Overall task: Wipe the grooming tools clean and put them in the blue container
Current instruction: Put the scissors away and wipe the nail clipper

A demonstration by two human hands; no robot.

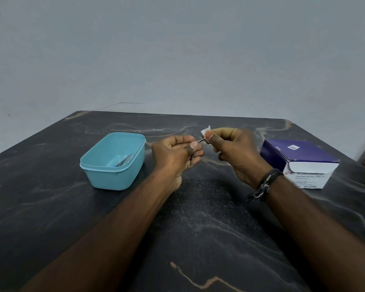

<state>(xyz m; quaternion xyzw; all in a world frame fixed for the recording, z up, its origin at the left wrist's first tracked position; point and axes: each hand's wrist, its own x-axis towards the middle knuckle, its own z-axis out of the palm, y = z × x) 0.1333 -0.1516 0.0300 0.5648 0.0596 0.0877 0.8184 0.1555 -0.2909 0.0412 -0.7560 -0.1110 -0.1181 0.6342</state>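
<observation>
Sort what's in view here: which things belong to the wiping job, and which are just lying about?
In the job:
- thin metal tool, pinched by left hand
- white swab, pinched by right hand
- blue container, metal tools inside
- alcohol swab box

Lying about:
- nothing else on the dark table

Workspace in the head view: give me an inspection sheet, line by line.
Surface: dark marbled table, against a plain grey wall.
Job's things: blue container left of the hands, metal tools inside; thin metal tool held between the hands; white wipe.
Clutter: purple and white alcohol swab box, at right.
Grippers: left hand pinches the tool; right hand pinches the wipe round its tip.
Cables: thin wire at the wall.
Surroundings: nothing else seen.
</observation>
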